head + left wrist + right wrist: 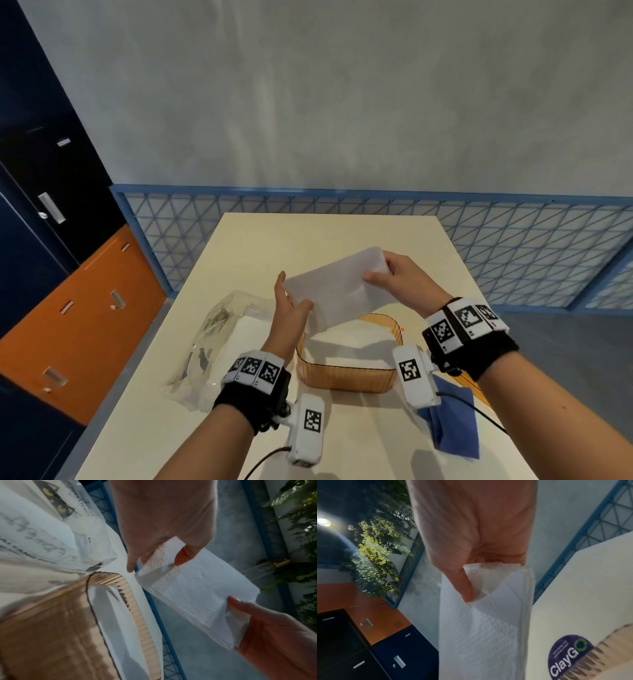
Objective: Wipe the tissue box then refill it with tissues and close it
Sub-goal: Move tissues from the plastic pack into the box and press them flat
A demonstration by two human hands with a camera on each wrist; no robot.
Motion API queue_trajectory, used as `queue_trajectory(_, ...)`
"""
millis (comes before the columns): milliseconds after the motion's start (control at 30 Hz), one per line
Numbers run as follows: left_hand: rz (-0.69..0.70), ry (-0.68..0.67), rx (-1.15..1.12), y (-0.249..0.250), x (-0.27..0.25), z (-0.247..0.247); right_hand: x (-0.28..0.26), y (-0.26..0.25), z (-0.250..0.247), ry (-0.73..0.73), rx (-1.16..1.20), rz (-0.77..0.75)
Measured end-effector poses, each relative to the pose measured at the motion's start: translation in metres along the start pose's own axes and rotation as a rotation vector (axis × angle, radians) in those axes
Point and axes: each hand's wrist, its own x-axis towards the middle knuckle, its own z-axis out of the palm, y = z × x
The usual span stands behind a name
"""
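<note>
A stack of white tissues (339, 287) hangs tilted in the air above the orange ribbed tissue box (346, 378). My left hand (291, 308) pinches its near-left end between the thumb and straight fingers. My right hand (394, 277) grips the far-right end, thumb on top, fingers curled underneath. The left wrist view shows the embossed stack (193, 592) between both hands, with the open box (51, 615) below. White tissues (352, 342) lie inside the box. No lid is in view.
An opened clear plastic tissue pack (219, 329) lies left of the box. A blue cloth (452, 425) lies at its near right. The cream table (342, 233) has a round sticker (570, 655). A blue mesh railing (513, 246) stands behind, lockers (85, 308) at left.
</note>
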Motion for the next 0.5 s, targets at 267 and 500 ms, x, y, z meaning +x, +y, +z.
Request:
queue_trajectory(267,0.139,-0.003,0.402,-0.033,-0.022,0.015,-0.028,0.087,0.042,0.188,0.152,0.277)
queue_trajectory(500,0.294,0.051,0.454,-0.029,-0.023,0.023,-0.020,0.086,0.044,0.294,0.066,0.170)
